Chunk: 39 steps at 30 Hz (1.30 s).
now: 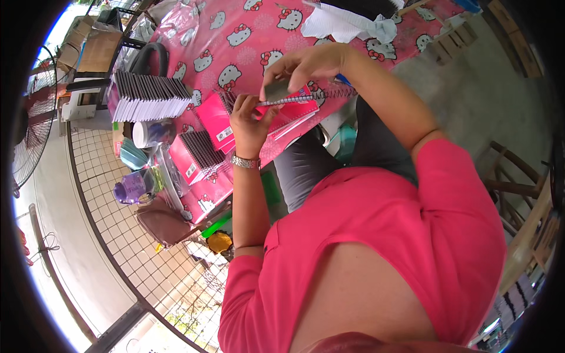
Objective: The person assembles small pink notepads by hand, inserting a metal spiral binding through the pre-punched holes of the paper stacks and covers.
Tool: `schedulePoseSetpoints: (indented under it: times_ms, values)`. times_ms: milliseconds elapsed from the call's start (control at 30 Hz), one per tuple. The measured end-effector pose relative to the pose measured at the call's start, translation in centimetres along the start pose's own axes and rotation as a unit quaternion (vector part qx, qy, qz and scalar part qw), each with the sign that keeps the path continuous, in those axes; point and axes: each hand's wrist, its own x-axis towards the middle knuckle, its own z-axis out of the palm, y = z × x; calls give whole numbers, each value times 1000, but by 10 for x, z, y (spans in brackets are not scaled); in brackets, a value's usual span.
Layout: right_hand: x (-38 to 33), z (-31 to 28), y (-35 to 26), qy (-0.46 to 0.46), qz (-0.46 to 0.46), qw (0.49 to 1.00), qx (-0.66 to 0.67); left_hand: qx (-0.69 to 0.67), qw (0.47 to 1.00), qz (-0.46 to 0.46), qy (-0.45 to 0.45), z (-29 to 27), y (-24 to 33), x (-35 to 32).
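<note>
My left hand, with a metal watch on its wrist, grips the near edge of a pink spiral-bound notebook held over the table's edge. My right hand reaches over from the right and pinches a small grey card-like piece against the notebook's wire spiral. Both hands sit close together above the notebook. A second pink notebook lies just left of it.
A pink cartoon-cat tablecloth covers the table. A row of upright notebooks and a lower stack stand at the left. A purple cup, white papers, a metal grid fence and a fan surround them.
</note>
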Motion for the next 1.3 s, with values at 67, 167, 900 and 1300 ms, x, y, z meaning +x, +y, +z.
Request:
schedulePoseSetpoints:
  times_ms: [67,167,900,1300]
  values:
    - [5,0,-6,108,105,973,-176,-38,999,-22,-9,-6,3,5]
    - [9,-2,12,29,-40,999,21,-61,998,-13,-26,-14,1,4]
    - [-61,-61,113,459,-46,665,-587,-348,929,-85,91,23,-8,4]
    - [-91,83,104,552,-46,626,-549,-279,920,-86,261,31,3,-6]
